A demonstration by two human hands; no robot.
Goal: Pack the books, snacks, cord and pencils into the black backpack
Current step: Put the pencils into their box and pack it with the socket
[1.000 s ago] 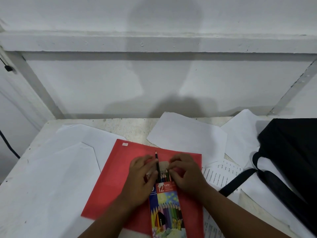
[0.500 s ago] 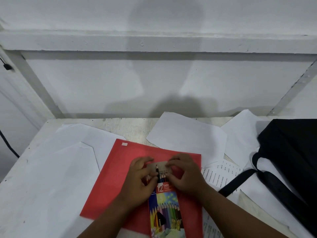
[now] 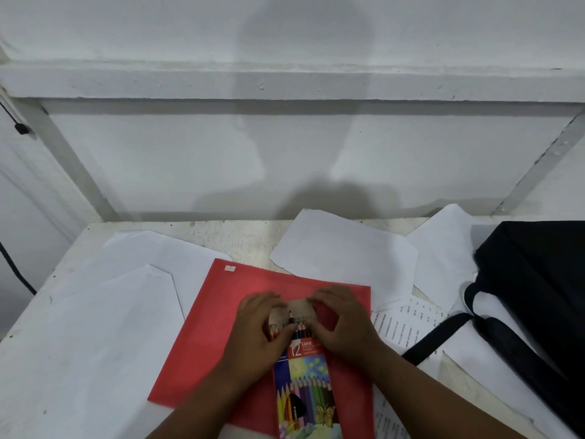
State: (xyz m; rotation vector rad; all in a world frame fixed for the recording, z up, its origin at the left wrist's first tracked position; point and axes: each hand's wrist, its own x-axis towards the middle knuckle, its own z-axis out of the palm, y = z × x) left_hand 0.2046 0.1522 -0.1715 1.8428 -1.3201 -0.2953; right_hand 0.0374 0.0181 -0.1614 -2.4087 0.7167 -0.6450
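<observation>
A colourful box of coloured pencils (image 3: 305, 388) lies on a red book (image 3: 221, 331) in the middle of the table. Its top flap is open and pencil tips show at the mouth. My left hand (image 3: 258, 337) grips the box's upper left side with fingers curled at the opening. My right hand (image 3: 343, 324) holds the upper right side and pinches the cardboard flap. One black pencil sits nearly level with the others in the opening. The black backpack (image 3: 538, 280) lies at the right edge, its strap trailing toward me.
Loose white sheets (image 3: 345, 251) cover much of the white table (image 3: 221, 232), some printed sheets (image 3: 408, 324) lying between the book and the backpack. A white wall stands close behind. A dark cable (image 3: 15, 267) hangs off the left side.
The black pencil that stuck out above the box has slid down into it. Both hands have closed in on the box's open top and the flap.
</observation>
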